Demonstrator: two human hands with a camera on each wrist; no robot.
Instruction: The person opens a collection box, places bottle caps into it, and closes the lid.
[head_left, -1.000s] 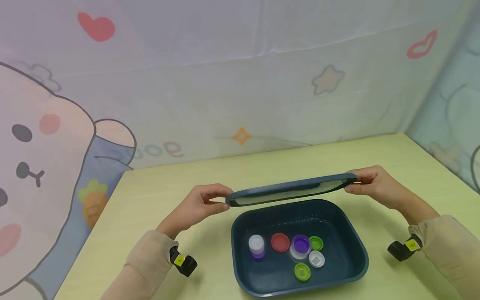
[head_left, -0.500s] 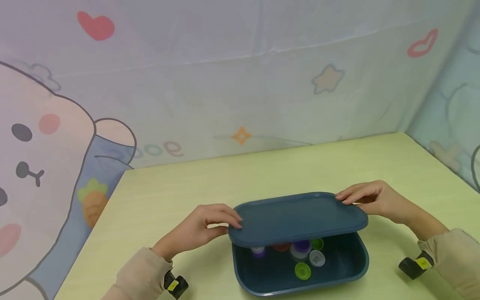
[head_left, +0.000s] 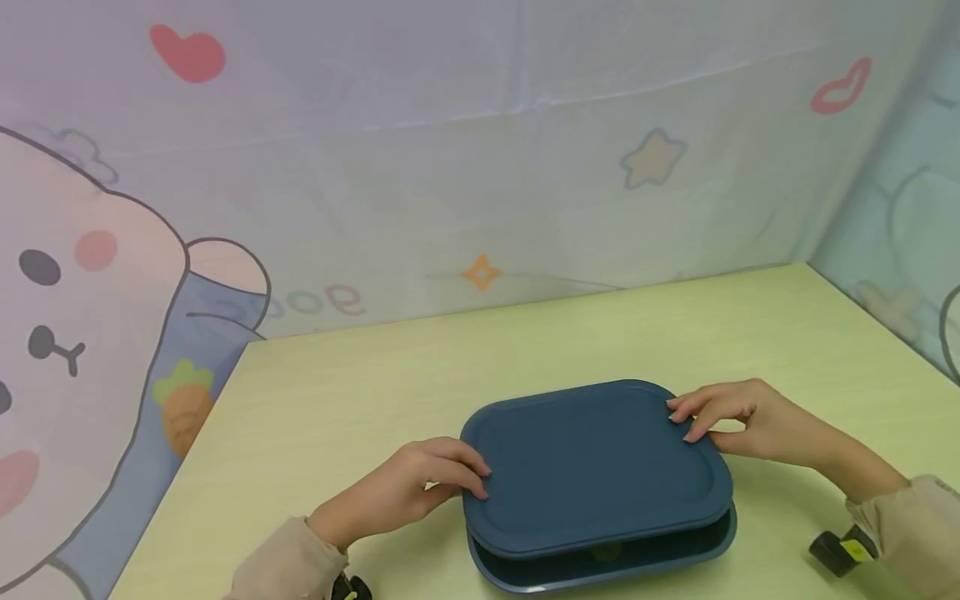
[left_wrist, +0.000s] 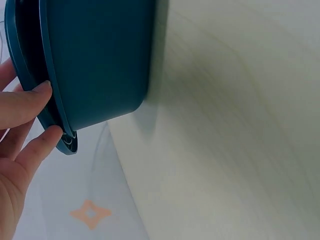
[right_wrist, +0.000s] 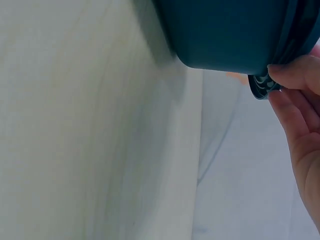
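A flat dark blue lid (head_left: 592, 467) lies over a matching rounded box (head_left: 603, 577), tilted, with its back edge lower and a gap along the front. Through that gap a dim green cap (head_left: 607, 552) shows; the rest of the inside is hidden. My left hand (head_left: 420, 487) holds the lid's left edge, fingertips on top and thumb below. At the back right corner, my right hand (head_left: 753, 419) pinches the lid the same way. In the left wrist view, fingers touch the lid's edge beside the box wall (left_wrist: 100, 65).
The box stands on a pale yellow-green table (head_left: 360, 367). Behind it hangs a printed cloth (head_left: 420, 167) with a cartoon bear at left. Wrist cameras (head_left: 842, 552) sit at both sleeves.
Both hands have brought the lid down and toward me, turning its top side up. It now covers the box, hiding the caps and small round pots that showed inside.
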